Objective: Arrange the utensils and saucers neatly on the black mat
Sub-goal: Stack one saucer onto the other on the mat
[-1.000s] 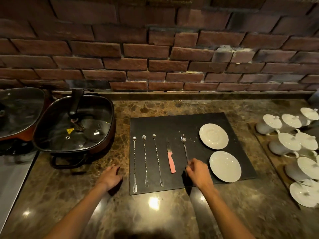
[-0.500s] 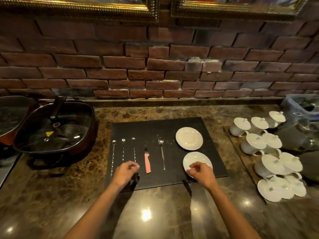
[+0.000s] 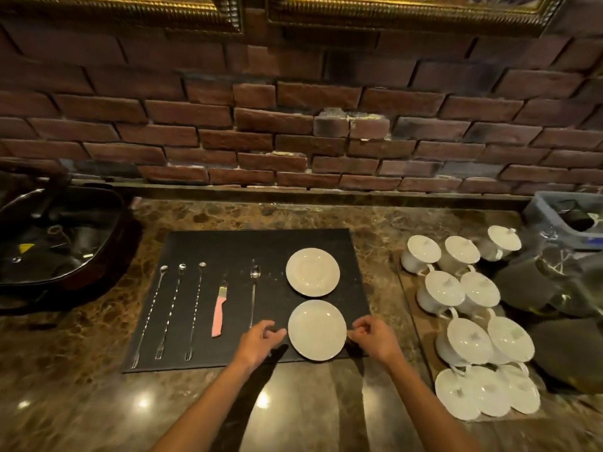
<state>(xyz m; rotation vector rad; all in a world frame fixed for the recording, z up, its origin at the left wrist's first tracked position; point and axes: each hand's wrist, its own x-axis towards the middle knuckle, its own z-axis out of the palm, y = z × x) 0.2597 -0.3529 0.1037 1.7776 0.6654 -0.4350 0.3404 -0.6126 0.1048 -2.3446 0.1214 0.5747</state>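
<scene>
No legible text, brand or number appears anywhere on the counter. The only sign-like mark is a small yellow triangular sticker — apparently a warning label — on the glass lid of the dark pan at far left; whatever it carries is too blurred to read. A pale patch on one white lidded cup at near right may be a label, its content indistinct.
</scene>
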